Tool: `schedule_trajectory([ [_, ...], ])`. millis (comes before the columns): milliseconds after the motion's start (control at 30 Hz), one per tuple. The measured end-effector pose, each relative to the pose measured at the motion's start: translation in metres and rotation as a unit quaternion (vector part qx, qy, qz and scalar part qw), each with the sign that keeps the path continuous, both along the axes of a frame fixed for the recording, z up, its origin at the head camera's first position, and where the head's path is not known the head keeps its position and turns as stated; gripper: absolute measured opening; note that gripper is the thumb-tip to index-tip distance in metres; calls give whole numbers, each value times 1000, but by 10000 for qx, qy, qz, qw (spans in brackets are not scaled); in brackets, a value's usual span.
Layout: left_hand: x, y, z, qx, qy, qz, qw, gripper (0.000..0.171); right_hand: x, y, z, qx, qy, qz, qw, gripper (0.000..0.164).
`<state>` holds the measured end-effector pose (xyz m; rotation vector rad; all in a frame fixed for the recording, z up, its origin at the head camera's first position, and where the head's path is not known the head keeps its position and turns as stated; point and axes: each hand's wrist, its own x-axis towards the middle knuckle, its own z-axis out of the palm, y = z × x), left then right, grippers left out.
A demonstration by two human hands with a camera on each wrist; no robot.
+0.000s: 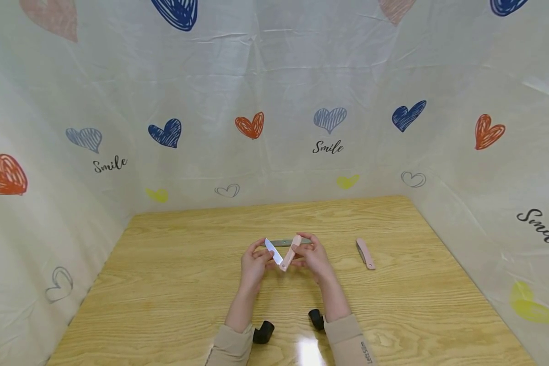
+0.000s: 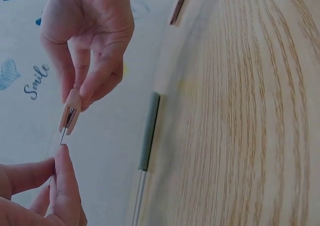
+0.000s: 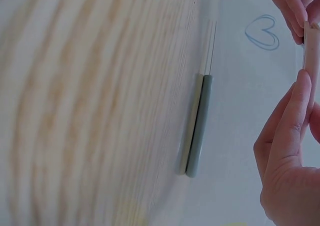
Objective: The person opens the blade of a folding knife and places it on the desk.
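Note:
A folding knife with a pale pink handle (image 1: 290, 254) is partly unfolded, its handle and blade (image 1: 274, 251) forming a V with the pivot toward the person. My left hand (image 1: 253, 267) pinches the blade between thumb and fingers. The handle is gripped by my right hand (image 1: 316, 259), thumb on its near face. In the left wrist view the slot of the handle (image 2: 71, 110) faces the camera, with the thin blade edge coming out of it. Just beyond both hands lies an unfolded knife with a grey-green handle (image 3: 200, 128), its blade pointing left.
A second pink folding knife (image 1: 366, 254) lies folded on the wooden table (image 1: 183, 274), right of the hands. Black wrist-worn pieces (image 1: 264, 332) sit beside both sleeves. A white curtain (image 1: 283, 168) printed with hearts surrounds the table's back and sides.

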<state>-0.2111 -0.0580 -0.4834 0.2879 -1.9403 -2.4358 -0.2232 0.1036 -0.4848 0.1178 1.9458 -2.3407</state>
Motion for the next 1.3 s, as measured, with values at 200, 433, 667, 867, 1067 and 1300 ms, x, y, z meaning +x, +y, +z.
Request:
schedule_trajectory([
  [200, 1, 1, 0, 106, -92, 222, 9997, 50, -1, 2, -1, -113, -105, -156, 9998, 49],
  [433, 2, 7, 0, 476, -39, 664, 9966, 50, 0, 2, -1, -578, -191, -516, 9968, 51],
  [667, 1, 13, -1, 901, 130, 1082, 9900, 47, 0, -1, -1, -1071, -245, -894, 9899, 52],
  [867, 0, 19, -3, 1411, 399, 1320, 9803, 47, -1, -5, -1, -1412, -198, -1185, 9827, 52],
  [1067, 1, 25, -6, 1639, 599, 1514, 9729, 46, 1, -7, 0, -1595, -155, -1212, 9796, 53],
  [1300, 3, 28, -6, 1782, 560, 1692, 9677, 48, 1, -11, 0, -2034, -250, -1323, 9698, 54],
])
